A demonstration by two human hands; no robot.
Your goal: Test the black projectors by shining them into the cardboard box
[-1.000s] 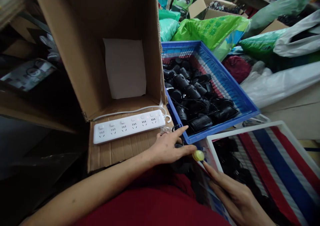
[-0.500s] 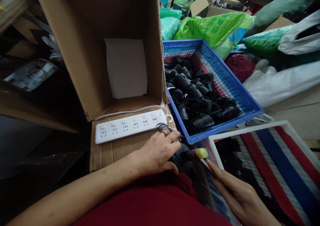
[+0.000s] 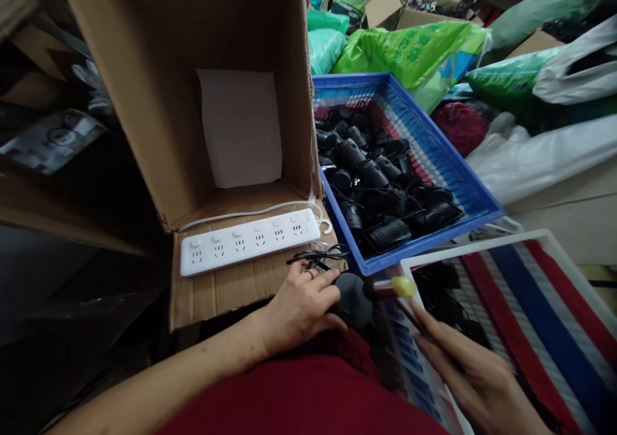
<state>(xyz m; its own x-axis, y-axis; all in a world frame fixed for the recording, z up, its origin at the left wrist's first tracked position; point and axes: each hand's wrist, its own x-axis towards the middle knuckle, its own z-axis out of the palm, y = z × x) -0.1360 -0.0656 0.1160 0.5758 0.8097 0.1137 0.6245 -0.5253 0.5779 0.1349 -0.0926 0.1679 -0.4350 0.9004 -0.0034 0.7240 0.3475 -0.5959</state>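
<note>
My left hand (image 3: 301, 303) lies in front of the cardboard flap, its fingers curled against a black round device (image 3: 354, 297), whose underside I cannot see. A thin black cable (image 3: 324, 254) is looped just beyond the fingertips. In my right hand (image 3: 475, 374) is a small mallet (image 3: 402, 287) with a yellow face, its head beside the device and blurred. On the flap, a white power strip (image 3: 250, 242) lies beyond my left hand, with its cord behind it.
An open cardboard box (image 3: 183, 184) stands ahead, on its side. To its right, a blue basket (image 3: 434, 239) holds several black cylindrical devices. A white crate (image 3: 544, 234) with striped lining and black items stands at right. Green bags (image 3: 405, 49) lie behind.
My left hand has shifted slightly left and down, showing more of the cable and the round device. The mallet has moved right and its head has turned. The view has shifted slightly.
</note>
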